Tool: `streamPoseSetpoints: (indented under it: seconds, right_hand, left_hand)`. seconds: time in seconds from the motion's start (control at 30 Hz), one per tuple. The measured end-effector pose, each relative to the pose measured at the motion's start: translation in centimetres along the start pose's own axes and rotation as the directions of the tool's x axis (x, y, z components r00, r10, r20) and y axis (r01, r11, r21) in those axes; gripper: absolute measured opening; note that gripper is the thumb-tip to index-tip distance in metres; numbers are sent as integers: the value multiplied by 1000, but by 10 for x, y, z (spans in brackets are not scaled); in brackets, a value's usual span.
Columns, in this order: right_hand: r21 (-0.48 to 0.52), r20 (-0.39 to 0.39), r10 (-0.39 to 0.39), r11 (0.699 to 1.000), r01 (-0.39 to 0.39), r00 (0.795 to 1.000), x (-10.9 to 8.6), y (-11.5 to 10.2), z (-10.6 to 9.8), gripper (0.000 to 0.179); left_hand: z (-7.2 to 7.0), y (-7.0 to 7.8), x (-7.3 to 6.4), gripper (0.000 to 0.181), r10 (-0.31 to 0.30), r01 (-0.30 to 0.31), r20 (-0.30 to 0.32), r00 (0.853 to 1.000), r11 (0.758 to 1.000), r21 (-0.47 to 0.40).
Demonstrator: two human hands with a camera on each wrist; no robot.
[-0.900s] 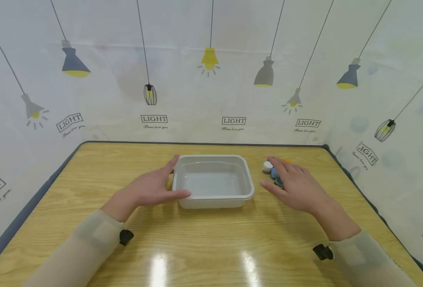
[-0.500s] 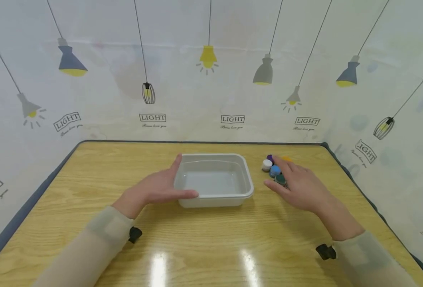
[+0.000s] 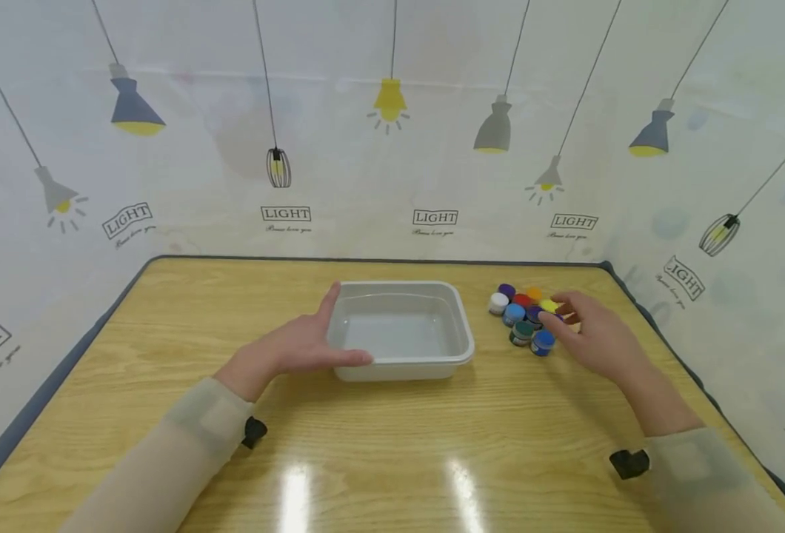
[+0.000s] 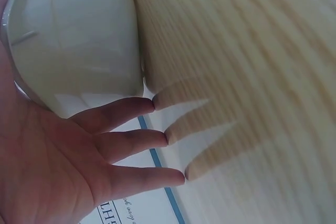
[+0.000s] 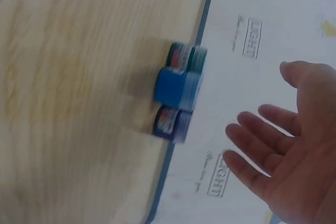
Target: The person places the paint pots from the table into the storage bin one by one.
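A pale backdrop (image 3: 339, 159) printed with hanging lamps and the word LIGHT encloses a wood-grain table (image 3: 379, 437), on whose middle stands a white rectangular container (image 3: 395, 372). The left hand (image 3: 292, 346), fingers spread and straight, touches the container at its left end: the thumb lies on the near rim, the index finger points to the far left corner, and the remaining fingers extend beside the wall. The right hand (image 3: 595, 337) is relaxed and grasps nothing, its fingers slightly bent, just beside the right edge of a cluster of small capped jars. These stand close together right of the container, well apart from it; among them are a blue jar (image 3: 543, 342), a green jar (image 3: 522, 333) and a white jar (image 3: 498, 303).
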State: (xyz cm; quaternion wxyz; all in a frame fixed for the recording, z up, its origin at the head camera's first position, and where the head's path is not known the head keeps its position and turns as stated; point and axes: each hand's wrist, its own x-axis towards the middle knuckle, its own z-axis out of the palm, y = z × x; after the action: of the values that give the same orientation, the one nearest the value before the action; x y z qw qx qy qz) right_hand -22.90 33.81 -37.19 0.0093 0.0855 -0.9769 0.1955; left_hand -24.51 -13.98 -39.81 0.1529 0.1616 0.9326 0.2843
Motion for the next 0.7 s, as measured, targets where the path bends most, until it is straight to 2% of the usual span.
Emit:
streamPoseSetpoints:
  seconds: [0.13, 0.27, 0.5, 0.7]
  right_hand:
    - [34, -8, -1, 999, 1, 1000, 1, 19, 3, 54]
    - [68, 51, -9, 998, 5, 999, 0, 30, 6, 44]
    - [103, 190, 1, 994, -21, 982, 4, 40, 17, 60]
    - [94, 214, 26, 994, -47, 976, 7, 46, 24, 63]
  left_hand:
    - [-1, 1, 0, 150, -2, 2, 3, 1000, 1000, 3]
    - [-2, 1, 0, 150, -3, 3, 12, 1000, 1000, -3]
    - [-1, 1, 1, 149, 4, -3, 15, 1000, 1000, -13]
    - [-1, 0, 0, 148, 10, -10, 16, 1000, 1000, -22]
